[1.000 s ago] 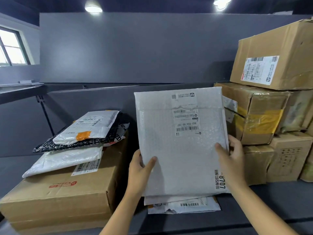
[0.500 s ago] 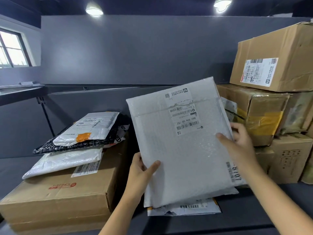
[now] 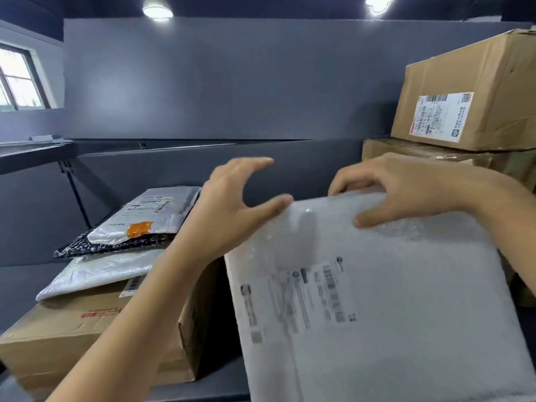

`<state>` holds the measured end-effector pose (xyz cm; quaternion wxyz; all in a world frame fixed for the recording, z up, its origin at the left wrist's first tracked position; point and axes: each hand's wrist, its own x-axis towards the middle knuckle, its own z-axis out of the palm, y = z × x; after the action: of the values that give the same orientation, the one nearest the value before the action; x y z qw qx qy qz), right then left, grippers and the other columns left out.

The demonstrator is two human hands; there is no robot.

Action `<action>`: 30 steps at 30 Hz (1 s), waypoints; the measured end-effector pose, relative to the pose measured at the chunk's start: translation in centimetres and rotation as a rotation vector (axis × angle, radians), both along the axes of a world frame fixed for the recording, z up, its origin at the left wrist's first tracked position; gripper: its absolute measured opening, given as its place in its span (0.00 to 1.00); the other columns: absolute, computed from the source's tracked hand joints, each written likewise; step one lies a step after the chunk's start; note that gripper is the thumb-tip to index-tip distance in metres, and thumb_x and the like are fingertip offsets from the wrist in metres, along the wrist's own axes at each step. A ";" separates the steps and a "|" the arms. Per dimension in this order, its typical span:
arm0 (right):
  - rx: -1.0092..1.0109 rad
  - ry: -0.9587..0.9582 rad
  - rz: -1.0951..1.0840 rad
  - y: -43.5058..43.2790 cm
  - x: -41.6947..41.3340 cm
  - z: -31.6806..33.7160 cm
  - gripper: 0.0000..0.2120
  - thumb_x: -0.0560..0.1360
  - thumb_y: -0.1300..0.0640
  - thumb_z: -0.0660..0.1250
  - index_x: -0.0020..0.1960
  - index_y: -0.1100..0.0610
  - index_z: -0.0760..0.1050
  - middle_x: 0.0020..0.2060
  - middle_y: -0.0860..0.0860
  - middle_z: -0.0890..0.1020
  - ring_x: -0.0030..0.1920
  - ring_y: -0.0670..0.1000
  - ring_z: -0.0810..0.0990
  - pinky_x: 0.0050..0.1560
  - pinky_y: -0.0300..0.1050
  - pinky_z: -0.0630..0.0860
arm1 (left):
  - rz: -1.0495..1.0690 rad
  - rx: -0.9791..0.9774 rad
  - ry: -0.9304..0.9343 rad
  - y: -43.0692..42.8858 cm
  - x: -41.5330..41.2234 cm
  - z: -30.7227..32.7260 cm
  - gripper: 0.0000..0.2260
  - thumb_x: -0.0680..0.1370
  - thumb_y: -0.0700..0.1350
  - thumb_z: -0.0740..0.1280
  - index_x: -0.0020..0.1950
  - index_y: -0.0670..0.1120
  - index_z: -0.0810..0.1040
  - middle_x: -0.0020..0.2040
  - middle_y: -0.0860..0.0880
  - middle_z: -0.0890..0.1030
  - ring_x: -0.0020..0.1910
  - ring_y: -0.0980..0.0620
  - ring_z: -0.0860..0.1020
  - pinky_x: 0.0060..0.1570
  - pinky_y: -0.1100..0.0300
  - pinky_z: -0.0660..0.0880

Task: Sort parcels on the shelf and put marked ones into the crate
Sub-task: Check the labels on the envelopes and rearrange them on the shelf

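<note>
A large white bubble mailer (image 3: 391,309) with a blurred printed label fills the lower right, tilted towards me and turned so its label reads sideways. My right hand (image 3: 406,190) grips its far top edge, fingers curled over it and thumb on its face. My left hand (image 3: 232,210) hovers at the mailer's upper left corner with fingers spread; only the thumb tip touches the edge. On the left, a white mailer with an orange sticker (image 3: 145,216) tops a small stack of soft parcels. No crate is in view.
The stack of soft parcels lies on a brown cardboard box (image 3: 95,338) on the grey shelf (image 3: 29,282). Several cardboard boxes (image 3: 470,94) are piled at the right. A grey back panel (image 3: 203,82) closes the shelf behind. A window is at far left.
The mailer has swung down and towards me, rotating so its label end points lower left. My right hand moved to its top edge. My left hand released its bottom edge and rose, open.
</note>
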<state>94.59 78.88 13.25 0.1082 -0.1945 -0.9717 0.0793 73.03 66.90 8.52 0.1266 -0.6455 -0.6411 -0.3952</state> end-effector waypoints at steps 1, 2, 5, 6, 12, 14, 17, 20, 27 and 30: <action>0.039 -0.024 0.040 -0.7 -0.8 -0.2 0.13 0.69 0.52 0.71 0.51 0.40 0.74 0.47 0.37 0.81 0.49 0.40 0.78 0.51 0.44 0.74 | -0.012 -0.089 0.154 0.5 0.4 0.3 0.27 0.70 0.64 0.63 0.66 0.57 0.72 0.63 0.58 0.75 0.65 0.57 0.69 0.65 0.57 0.64; 0.071 -0.037 0.072 -1.2 -1.4 -0.5 0.13 0.68 0.52 0.70 0.50 0.40 0.74 0.46 0.38 0.80 0.48 0.40 0.78 0.49 0.44 0.75 | -0.036 -0.183 0.278 0.9 0.8 0.4 0.22 0.71 0.63 0.64 0.62 0.56 0.76 0.56 0.58 0.79 0.59 0.56 0.73 0.62 0.55 0.67; 0.218 -0.042 0.061 -2.1 -2.9 -1.2 0.12 0.68 0.53 0.68 0.48 0.41 0.74 0.43 0.39 0.80 0.44 0.43 0.78 0.44 0.45 0.75 | -0.138 -0.415 0.174 1.7 2.0 -0.5 0.10 0.75 0.54 0.68 0.47 0.48 0.77 0.36 0.56 0.76 0.36 0.56 0.74 0.37 0.60 0.71; 0.285 -0.014 0.051 -2.2 -3.2 -1.4 0.12 0.68 0.53 0.67 0.50 0.40 0.74 0.44 0.39 0.80 0.46 0.44 0.78 0.46 0.46 0.75 | -0.142 -0.402 0.092 1.9 1.9 -0.9 0.09 0.75 0.52 0.68 0.44 0.47 0.75 0.34 0.55 0.75 0.32 0.56 0.72 0.33 0.62 0.68; 0.618 0.600 -0.090 0.2 -1.4 -2.1 0.21 0.70 0.46 0.61 0.62 0.49 0.74 0.59 0.48 0.78 0.61 0.51 0.70 0.66 0.49 0.57 | -0.090 -0.108 -0.305 0.6 0.0 -0.8 0.18 0.73 0.54 0.71 0.45 0.38 0.76 0.39 0.40 0.81 0.35 0.47 0.80 0.37 0.52 0.78; 0.607 0.848 -0.224 1.0 -0.4 -2.9 0.20 0.72 0.50 0.63 0.63 0.54 0.74 0.60 0.53 0.77 0.62 0.55 0.71 0.65 0.49 0.60 | -0.077 0.025 -0.508 -0.1 -1.0 -0.2 0.14 0.74 0.49 0.71 0.46 0.37 0.77 0.40 0.40 0.81 0.36 0.47 0.80 0.39 0.50 0.79; 0.330 1.182 -0.379 1.4 -0.2 -5.2 0.23 0.75 0.55 0.66 0.69 0.57 0.68 0.66 0.55 0.72 0.67 0.51 0.68 0.66 0.35 0.61 | -0.031 0.159 -0.723 -1.0 -2.9 0.3 0.12 0.74 0.47 0.71 0.44 0.37 0.76 0.37 0.45 0.76 0.32 0.54 0.75 0.36 0.58 0.74; -0.444 1.294 -0.338 0.7 -1.6 -7.6 0.25 0.77 0.50 0.64 0.72 0.49 0.63 0.70 0.47 0.69 0.66 0.44 0.69 0.64 0.39 0.66 | -0.028 0.210 -0.871 -1.6 -4.5 -0.1 0.17 0.72 0.49 0.73 0.45 0.34 0.75 0.39 0.44 0.74 0.36 0.49 0.73 0.40 0.52 0.73; -0.863 1.182 -0.274 -1.1 -4.9 -12.2 0.09 0.79 0.58 0.61 0.49 0.46 0.78 0.42 0.46 0.85 0.43 0.47 0.84 0.41 0.44 0.77 | 0.034 0.156 -0.971 -2.1 -5.5 -3.0 0.10 0.75 0.42 0.70 0.36 0.45 0.73 0.25 0.55 0.78 0.25 0.60 0.76 0.27 0.66 0.73; -0.892 1.132 -0.301 -0.9 -5.5 -12.3 0.08 0.78 0.57 0.62 0.50 0.45 0.78 0.44 0.50 0.84 0.45 0.51 0.83 0.42 0.48 0.76 | 0.089 0.090 -0.991 -2.8 -5.8 -4.0 0.10 0.76 0.44 0.69 0.37 0.46 0.71 0.28 0.55 0.77 0.25 0.62 0.75 0.25 0.67 0.72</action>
<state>89.10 78.00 0.92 0.5134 -0.2807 -0.6053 0.5396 67.21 64.07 4.50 -0.1489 -0.3462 -0.6334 -0.6758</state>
